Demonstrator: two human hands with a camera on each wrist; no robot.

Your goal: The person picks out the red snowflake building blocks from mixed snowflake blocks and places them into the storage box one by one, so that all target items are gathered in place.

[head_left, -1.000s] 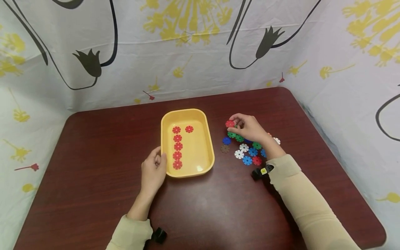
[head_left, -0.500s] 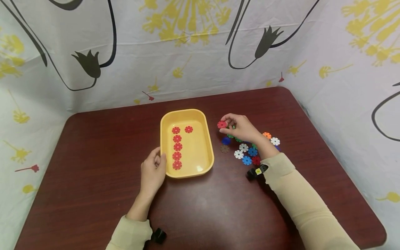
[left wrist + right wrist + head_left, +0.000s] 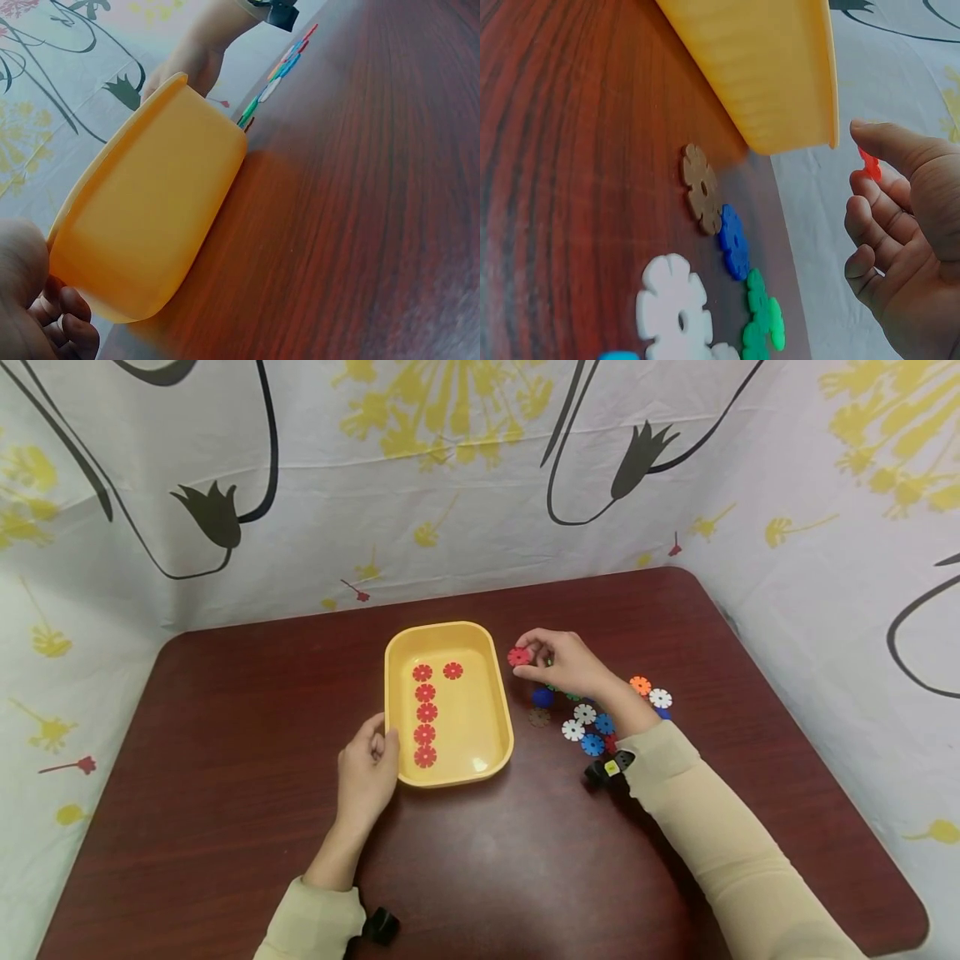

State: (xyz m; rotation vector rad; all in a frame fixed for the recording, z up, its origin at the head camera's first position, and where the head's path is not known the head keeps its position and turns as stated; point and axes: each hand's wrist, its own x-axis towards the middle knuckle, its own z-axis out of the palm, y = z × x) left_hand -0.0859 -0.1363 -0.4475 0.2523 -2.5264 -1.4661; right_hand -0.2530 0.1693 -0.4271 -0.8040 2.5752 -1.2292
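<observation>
On the brown table [image 3: 262,735], just right of the tray [image 3: 472,718], the right hand [image 3: 567,664] pinched a red disc [image 3: 517,657] between thumb and finger, above the wood. The disc was flat and round, with little cuts all around its edge, like a flower. The tray was yellow and shiny, with round corners and tall sides. The left hand [image 3: 367,777] gripped the tray's left side, thumb at the rim. Five red discs [image 3: 426,712] lay in a line down the tray's left part, and a sixth [image 3: 453,671] lay apart, near the top.

Some bits were hard to see. From above, the right hand and wrist covered some of the loose discs [image 3: 573,730], so the green discs [image 3: 756,315] showed only a little. From the right wrist, the thumb hid most of the pinched disc, and just a small red bit peeked out. A big white disc [image 3: 673,300] was cut off at the bottom there. From the left wrist, the tray's wall hid everything inside it.
</observation>
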